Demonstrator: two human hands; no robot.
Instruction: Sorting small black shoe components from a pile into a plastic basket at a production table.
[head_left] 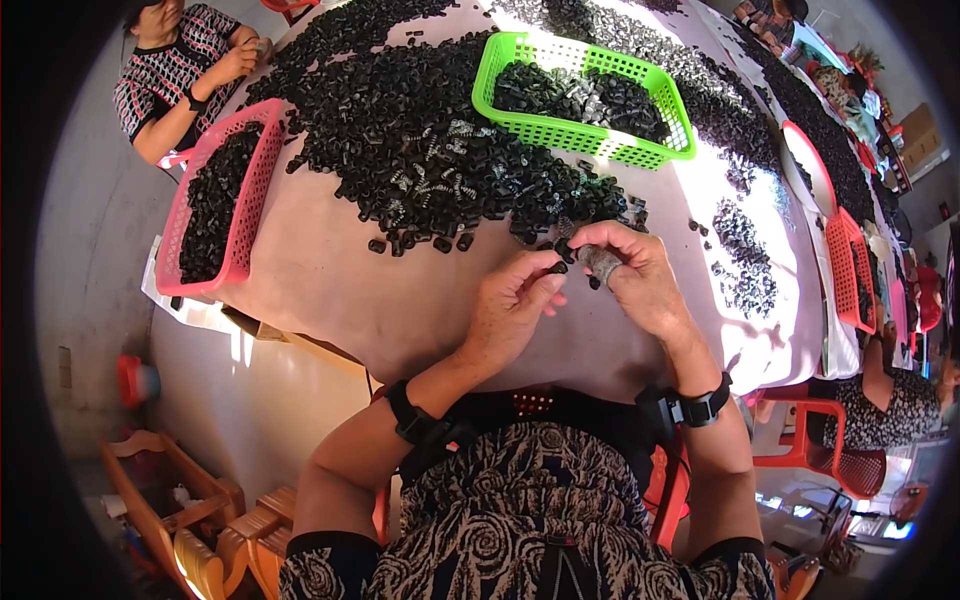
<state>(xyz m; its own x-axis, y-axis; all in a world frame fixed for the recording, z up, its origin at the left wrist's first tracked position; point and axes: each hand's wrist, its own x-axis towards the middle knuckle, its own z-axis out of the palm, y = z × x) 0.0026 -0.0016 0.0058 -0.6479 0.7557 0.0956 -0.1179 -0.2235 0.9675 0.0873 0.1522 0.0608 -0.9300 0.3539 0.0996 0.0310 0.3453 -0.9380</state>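
My left hand point(515, 303) is closed in a pinch on a small black plastic part point(557, 268), above the near part of the table. Close beside it on the right, my right hand point(632, 272) pinches another small black piece at its thumb and fingertips. A grey cloth wrap point(599, 262) covers one of its fingers. Just beyond both hands lies a large pile of small black parts point(430, 185), with coiled metal springs point(455, 185) scattered among them. The exact shape of the held pieces is too small to make out.
A green basket point(600, 140) with black and silvery parts stands on the table point(400, 300) beyond my hands. At the left edge is a pink basket point(245, 240) of black parts. Another person point(180, 75) sits at far left. A red basket point(848, 270) stands at right.
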